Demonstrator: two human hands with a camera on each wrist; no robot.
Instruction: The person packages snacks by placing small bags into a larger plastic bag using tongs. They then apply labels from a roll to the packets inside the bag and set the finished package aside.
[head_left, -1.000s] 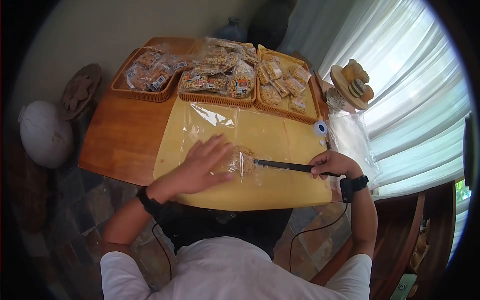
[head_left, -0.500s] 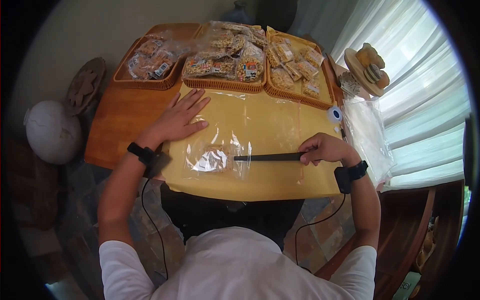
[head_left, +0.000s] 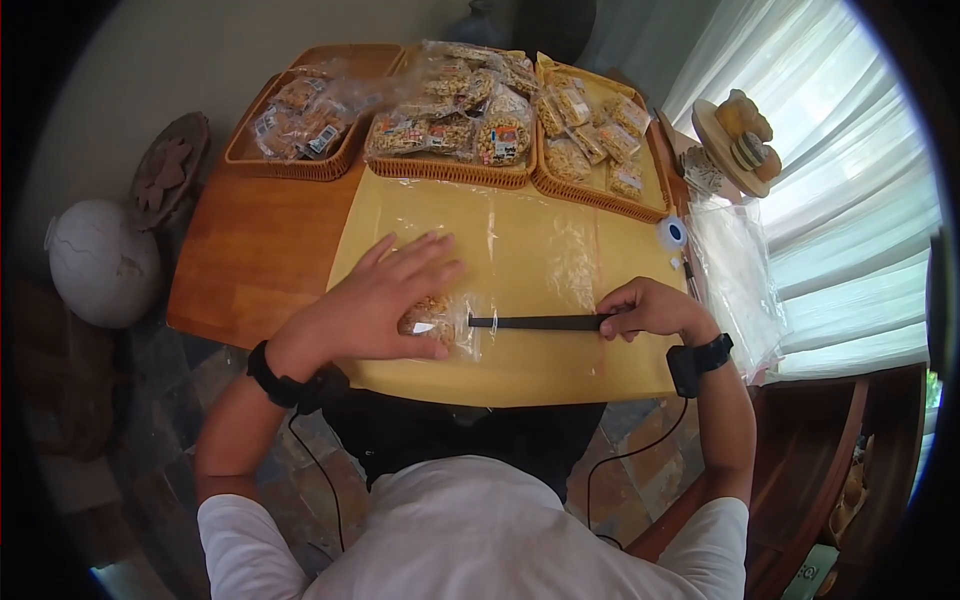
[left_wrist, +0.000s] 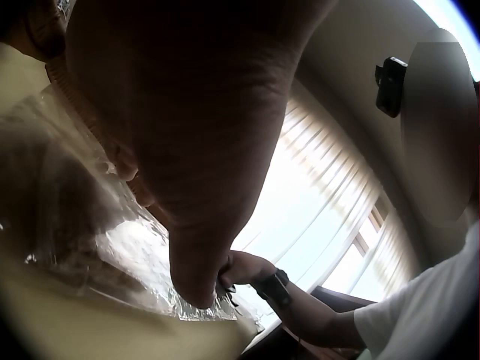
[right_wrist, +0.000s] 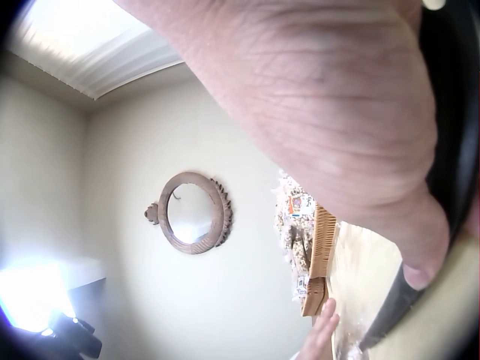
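Note:
A clear plastic bag (head_left: 465, 345) with a light brown snack piece (head_left: 422, 318) inside lies on the yellow sheet (head_left: 520, 375). My left hand (head_left: 372, 305) is over its left part with the fingers spread, hiding some of the snack. In the left wrist view, crinkled clear plastic (left_wrist: 135, 255) lies beneath the left hand (left_wrist: 187, 142). My right hand (head_left: 655, 308) pinches a long black tool (head_left: 540, 323), whose tip meets the bag's right side. In the right wrist view the thumb of the right hand (right_wrist: 322, 105) presses along the black tool (right_wrist: 394, 311).
Wicker baskets (head_left: 450, 174) of packaged snacks line the table's (head_left: 240, 240) far side. At the right are a tape roll (head_left: 672, 232), a pen (head_left: 691, 278) and a stack of clear bags (head_left: 735, 285). A wooden stand (head_left: 728, 150) is at the far right.
My left hand moved away to the upper left, then came back over the bagged snack. The bag has shifted left since the first frame. My right hand still holds the black tool.

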